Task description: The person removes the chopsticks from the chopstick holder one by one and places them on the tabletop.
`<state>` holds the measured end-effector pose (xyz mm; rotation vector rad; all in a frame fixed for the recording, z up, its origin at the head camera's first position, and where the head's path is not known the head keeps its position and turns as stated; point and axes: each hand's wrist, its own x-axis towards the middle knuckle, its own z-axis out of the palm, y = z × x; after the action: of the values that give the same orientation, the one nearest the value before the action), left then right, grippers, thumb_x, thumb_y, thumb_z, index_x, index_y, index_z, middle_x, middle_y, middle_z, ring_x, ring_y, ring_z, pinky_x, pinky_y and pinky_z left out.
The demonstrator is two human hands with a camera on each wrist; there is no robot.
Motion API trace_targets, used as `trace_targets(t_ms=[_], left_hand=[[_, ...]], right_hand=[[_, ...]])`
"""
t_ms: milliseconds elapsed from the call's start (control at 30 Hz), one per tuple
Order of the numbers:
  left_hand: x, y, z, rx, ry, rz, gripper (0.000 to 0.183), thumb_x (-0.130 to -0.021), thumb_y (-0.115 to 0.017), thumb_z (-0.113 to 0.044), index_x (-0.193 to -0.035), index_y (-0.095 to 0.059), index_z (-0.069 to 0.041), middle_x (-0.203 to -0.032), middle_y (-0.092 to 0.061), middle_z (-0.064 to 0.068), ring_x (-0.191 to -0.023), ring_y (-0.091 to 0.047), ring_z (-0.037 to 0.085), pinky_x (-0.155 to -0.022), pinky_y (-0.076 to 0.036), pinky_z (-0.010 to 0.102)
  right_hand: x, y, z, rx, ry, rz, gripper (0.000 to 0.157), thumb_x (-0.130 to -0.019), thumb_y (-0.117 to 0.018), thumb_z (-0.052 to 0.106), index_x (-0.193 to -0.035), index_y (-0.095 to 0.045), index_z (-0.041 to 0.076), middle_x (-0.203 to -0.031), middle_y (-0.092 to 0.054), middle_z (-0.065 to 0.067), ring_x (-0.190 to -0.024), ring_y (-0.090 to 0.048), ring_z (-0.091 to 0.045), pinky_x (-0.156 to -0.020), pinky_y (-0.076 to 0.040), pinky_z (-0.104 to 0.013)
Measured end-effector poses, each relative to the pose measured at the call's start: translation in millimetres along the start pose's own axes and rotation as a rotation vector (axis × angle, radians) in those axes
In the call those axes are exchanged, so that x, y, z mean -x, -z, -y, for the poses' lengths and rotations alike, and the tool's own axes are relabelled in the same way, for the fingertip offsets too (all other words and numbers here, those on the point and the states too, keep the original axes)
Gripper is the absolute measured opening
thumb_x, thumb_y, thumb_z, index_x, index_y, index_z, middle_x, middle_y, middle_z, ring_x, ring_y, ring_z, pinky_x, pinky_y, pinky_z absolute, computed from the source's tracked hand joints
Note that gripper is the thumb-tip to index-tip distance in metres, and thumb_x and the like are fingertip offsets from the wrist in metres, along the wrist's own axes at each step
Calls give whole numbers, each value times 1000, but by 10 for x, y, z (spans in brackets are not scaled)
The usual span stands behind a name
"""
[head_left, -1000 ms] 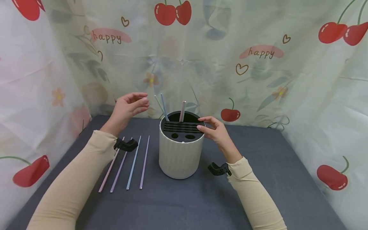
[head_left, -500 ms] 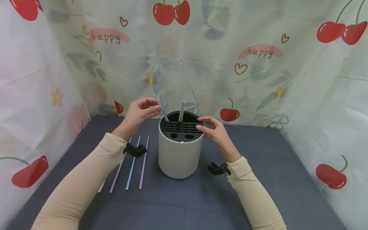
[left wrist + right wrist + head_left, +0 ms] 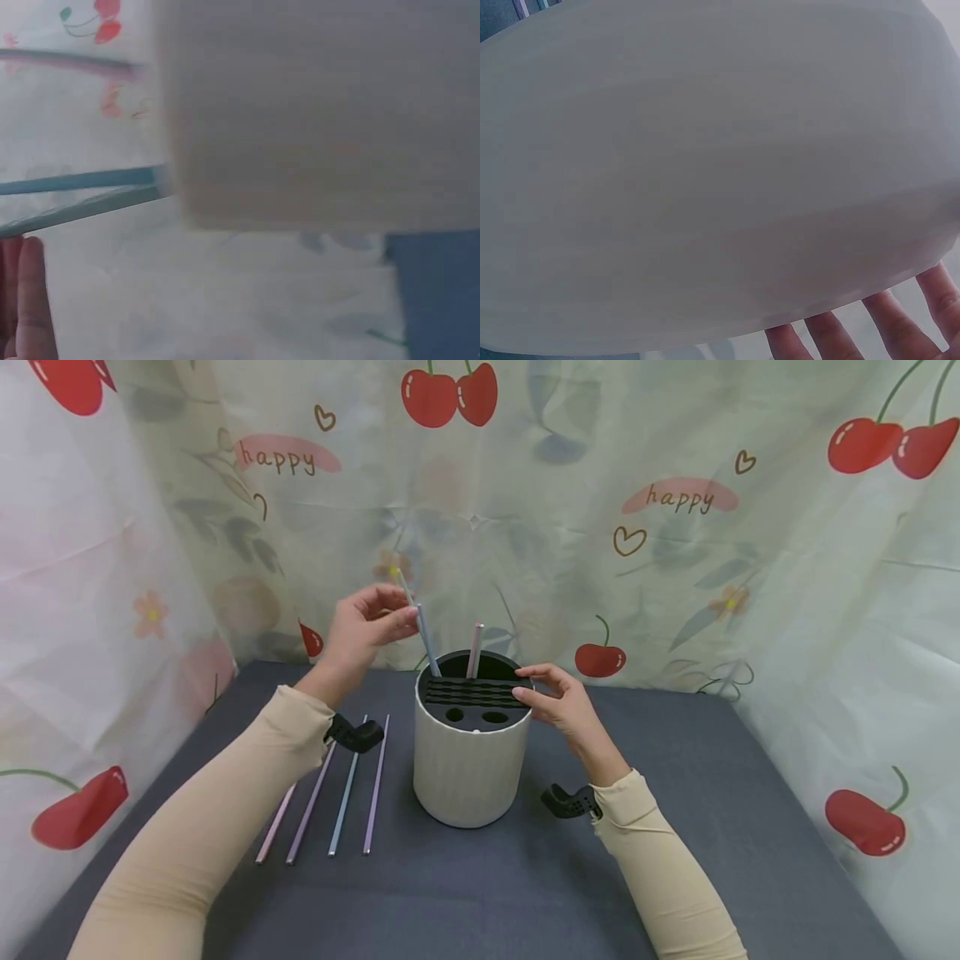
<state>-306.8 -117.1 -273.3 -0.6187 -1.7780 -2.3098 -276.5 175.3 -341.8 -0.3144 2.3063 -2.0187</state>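
Observation:
A cream ribbed knife and utensil holder [image 3: 468, 777] with a black slotted top stands upright mid-table. My left hand [image 3: 365, 627] pinches a pale green straw [image 3: 403, 583] between thumb and fingers at the holder's left side; its top sticks up above the hand. A blue straw [image 3: 428, 647] leans in the rear compartment right beside it, and a pink straw [image 3: 476, 652] stands further right. My right hand [image 3: 558, 697] holds the holder's right rim, thumb toward the front. In the right wrist view its fingers [image 3: 900, 326] lie against the wall.
Several straws lie side by side on the dark grey cloth left of the holder: a pink straw [image 3: 275, 827], a purple straw [image 3: 311, 814], a blue straw [image 3: 344, 806] and another purple straw [image 3: 377, 789]. A cherry-print curtain [image 3: 525, 527] surrounds the table.
My left hand has come right to the holder, taken hold of the pale green straw and raised it somewhat. My right hand has stayed on the rim.

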Motion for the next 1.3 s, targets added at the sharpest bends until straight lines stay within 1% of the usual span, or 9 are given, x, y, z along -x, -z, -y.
trace_targets(t_ms=[100,233,367,467,633,833,1000,1200,1300], left_hand=[[-141,-6,-259,44,-144,-72,18,-86,-66,7,-99,-65,-5,-87,-67,4,-74,-69,14,-74,-60,28],[-315,70,-621,104,-267,-192,25,-83,-69,7,-105,-63,-3,-81,-66,8,-68,-68,17,-70,-60,29],[-401,284,-840,75,-259,-286,34,-78,-76,2,-110,-68,-5,-79,-67,8,-66,-67,17,-67,-60,27],[-381,515,-866,15,-160,-325,36,-78,-76,1,-114,-70,-7,-79,-68,6,-67,-67,14,-65,-59,23],[-261,959,-631,-62,23,-362,34,-84,-70,3,-116,-70,-7,-75,-67,1,-62,-67,10,-61,-58,20],[-38,1374,-160,-233,155,-370,37,-88,-67,-1,-124,-65,-6,-73,-68,-8,-62,-66,4,-60,-57,17],[134,1479,123,-350,231,-302,48,-91,-64,-4,-136,-50,6,-75,-68,-12,-64,-65,1,-60,-56,15],[267,1488,339,-507,279,-250,49,-92,-66,-12,-135,-52,6,-77,-64,-14,-65,-63,-1,-63,-57,16],[316,1497,429,-514,313,-229,51,-92,-66,-12,-136,-50,6,-77,-64,-15,-66,-64,-1,-64,-57,17]], right_hand=[[2,1,-2,0,-3,0,35,-90,-69,18,-123,-58,11,-141,-46,-8,-125,-52,-29,-103,-44,-54],[9,-3,0,2,-5,7,38,-90,-69,18,-126,-57,8,-142,-45,-9,-127,-51,-30,-104,-44,-55],[19,-10,4,0,-9,7,40,-90,-69,18,-127,-56,7,-142,-45,-9,-128,-50,-30,-103,-44,-55],[18,-12,0,-1,-8,7,39,-90,-69,18,-126,-56,8,-141,-46,-8,-127,-50,-30,-103,-44,-55],[18,-7,-4,-6,-6,7,38,-90,-69,17,-125,-56,8,-141,-46,-8,-127,-51,-30,-103,-44,-55],[11,4,-7,-11,-8,8,38,-90,-68,17,-125,-57,8,-141,-46,-9,-127,-50,-30,-104,-43,-56],[9,5,11,-13,-5,11,37,-90,-69,18,-124,-57,8,-141,-46,-9,-127,-51,-31,-104,-43,-56],[5,-2,22,-5,-1,10,38,-90,-69,18,-124,-57,8,-140,-47,-8,-126,-51,-29,-104,-44,-55],[6,-1,20,0,-1,6,38,-90,-69,18,-124,-57,7,-139,-47,-8,-125,-51,-29,-103,-44,-55]])
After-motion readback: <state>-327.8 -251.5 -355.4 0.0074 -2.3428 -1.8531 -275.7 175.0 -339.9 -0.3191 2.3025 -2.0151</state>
